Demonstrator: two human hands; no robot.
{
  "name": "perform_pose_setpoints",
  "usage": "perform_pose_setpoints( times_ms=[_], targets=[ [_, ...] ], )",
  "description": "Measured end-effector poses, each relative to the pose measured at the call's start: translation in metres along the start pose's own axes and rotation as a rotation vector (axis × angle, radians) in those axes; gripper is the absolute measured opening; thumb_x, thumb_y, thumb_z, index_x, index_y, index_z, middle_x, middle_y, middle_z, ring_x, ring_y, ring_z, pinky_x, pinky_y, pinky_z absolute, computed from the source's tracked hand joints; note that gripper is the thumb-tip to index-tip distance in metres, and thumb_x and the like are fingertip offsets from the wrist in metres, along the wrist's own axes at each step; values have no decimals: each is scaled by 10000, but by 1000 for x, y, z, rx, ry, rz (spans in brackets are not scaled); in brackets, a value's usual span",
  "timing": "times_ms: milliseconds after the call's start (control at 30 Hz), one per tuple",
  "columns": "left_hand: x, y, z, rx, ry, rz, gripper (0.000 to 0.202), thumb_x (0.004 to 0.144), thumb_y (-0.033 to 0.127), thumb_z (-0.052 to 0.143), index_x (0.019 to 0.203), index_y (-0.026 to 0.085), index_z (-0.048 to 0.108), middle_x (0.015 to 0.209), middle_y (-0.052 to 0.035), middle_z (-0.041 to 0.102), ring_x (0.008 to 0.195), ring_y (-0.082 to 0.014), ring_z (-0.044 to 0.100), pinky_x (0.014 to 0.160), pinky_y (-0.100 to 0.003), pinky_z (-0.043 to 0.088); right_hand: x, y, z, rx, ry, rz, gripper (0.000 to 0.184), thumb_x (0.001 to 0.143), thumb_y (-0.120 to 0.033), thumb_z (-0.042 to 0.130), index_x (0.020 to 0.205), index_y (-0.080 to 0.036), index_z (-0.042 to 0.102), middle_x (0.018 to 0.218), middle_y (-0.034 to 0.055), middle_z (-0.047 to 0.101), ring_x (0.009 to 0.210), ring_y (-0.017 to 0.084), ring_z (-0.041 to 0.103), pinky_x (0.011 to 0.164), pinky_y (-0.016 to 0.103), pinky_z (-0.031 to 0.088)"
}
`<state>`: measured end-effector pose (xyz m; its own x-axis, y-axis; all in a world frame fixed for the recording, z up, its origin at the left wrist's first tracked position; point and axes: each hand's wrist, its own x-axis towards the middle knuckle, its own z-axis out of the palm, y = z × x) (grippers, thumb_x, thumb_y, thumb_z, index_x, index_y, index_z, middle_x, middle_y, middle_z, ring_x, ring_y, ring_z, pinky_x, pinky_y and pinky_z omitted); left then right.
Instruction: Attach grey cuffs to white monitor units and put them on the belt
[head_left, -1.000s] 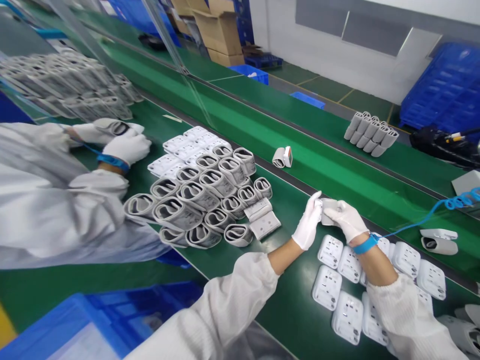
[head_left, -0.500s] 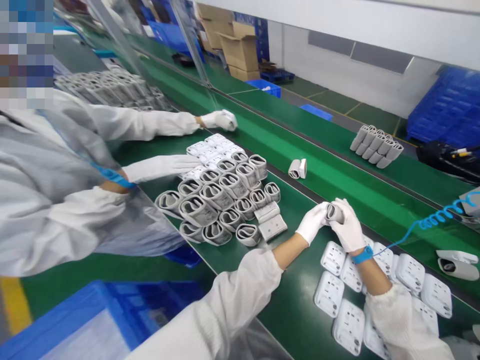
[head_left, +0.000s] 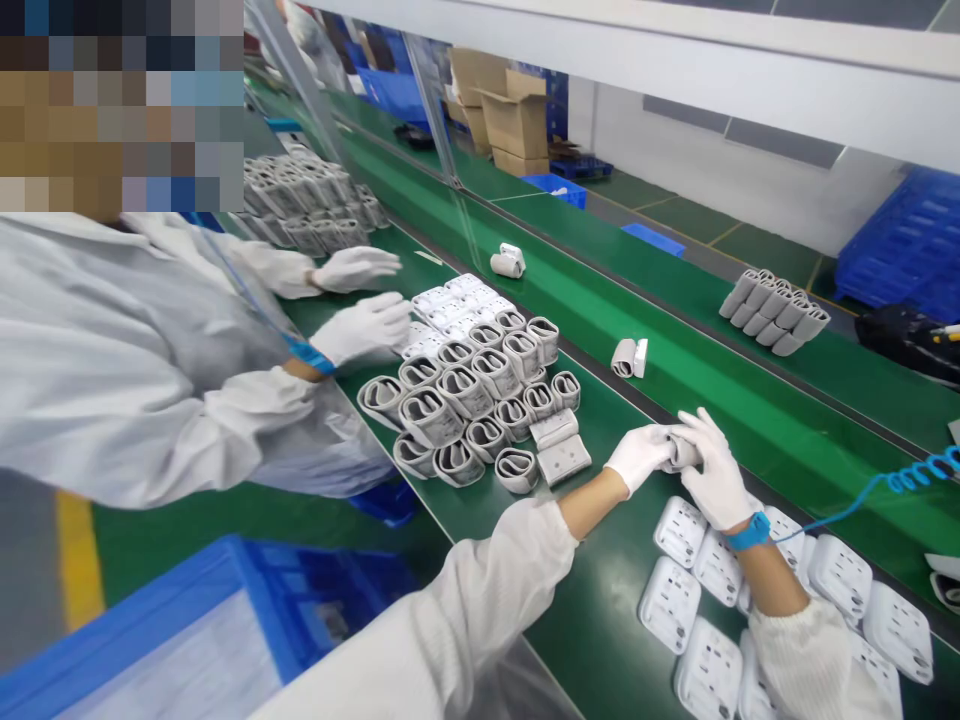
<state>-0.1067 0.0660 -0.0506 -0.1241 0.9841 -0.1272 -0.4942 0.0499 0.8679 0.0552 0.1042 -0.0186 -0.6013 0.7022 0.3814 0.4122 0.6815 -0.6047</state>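
Observation:
My left hand (head_left: 640,459), in a white glove, grips one end of a rolled grey cuff (head_left: 683,455) above the green bench. My right hand (head_left: 713,472), gloved too and wearing a blue wrist strap (head_left: 750,531), closes on the cuff's other side, its upper fingers partly raised. Below my right forearm lie several white plastic housings (head_left: 670,603) with small slots. To the left of my hands stand several rolled grey cuffs (head_left: 515,469) in rows, beside two flat-faced grey pieces (head_left: 564,459).
A co-worker's gloved hands (head_left: 360,328) are at the left, near more white housings (head_left: 461,300). Cuffs joined to white units (head_left: 628,358) sit on the green conveyor (head_left: 577,310). A blue bin (head_left: 225,570) stands below the bench; a coiled blue cord (head_left: 911,475) runs right.
The view has shifted, moving the scene rightward and slightly down. The co-worker's far hand has drawn back from the conveyor, where another cuff with a white unit now lies. My hands keep the cuff.

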Motion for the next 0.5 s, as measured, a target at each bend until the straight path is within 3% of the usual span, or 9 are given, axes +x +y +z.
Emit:
perform_pose_setpoints(
  times_ms=[133,233,367,500],
  targets=[
    [3,3,-3,35,25,22,190,703,123,800,893,124,784,896,-59,797,916,-207,714,944,-331,571,1,-13,-3,85,-15,-36,694,716,-33,518,1314,-280,770,1594,19,602,1661,327,281,1344,619,264],
    [5,6,-3,31,15,31,194,695,148,837,883,136,791,972,-70,819,1011,-243,728,1024,-365,551,2,-13,-7,332,28,-5,536,843,-146,582,1328,-277,770,1592,30,608,1659,348,283,1352,603,246],
    [7,8,-3,-63,-61,-5,373,688,218,914,1040,126,831,1173,-139,824,1161,-323,730,1109,-432,517,7,-2,-11,644,165,211,420,1009,-450,653,1368,-259,760,1553,75,645,1524,363,511,1325,565,329],
    [20,3,-6,-123,-87,-79,384,696,309,951,987,90,827,1112,-171,830,1183,-367,735,1177,-488,468,11,2,-12,747,121,417,575,999,-695,643,1314,-241,800,1507,90,681,1482,342,568,1319,512,376]
  ],
)
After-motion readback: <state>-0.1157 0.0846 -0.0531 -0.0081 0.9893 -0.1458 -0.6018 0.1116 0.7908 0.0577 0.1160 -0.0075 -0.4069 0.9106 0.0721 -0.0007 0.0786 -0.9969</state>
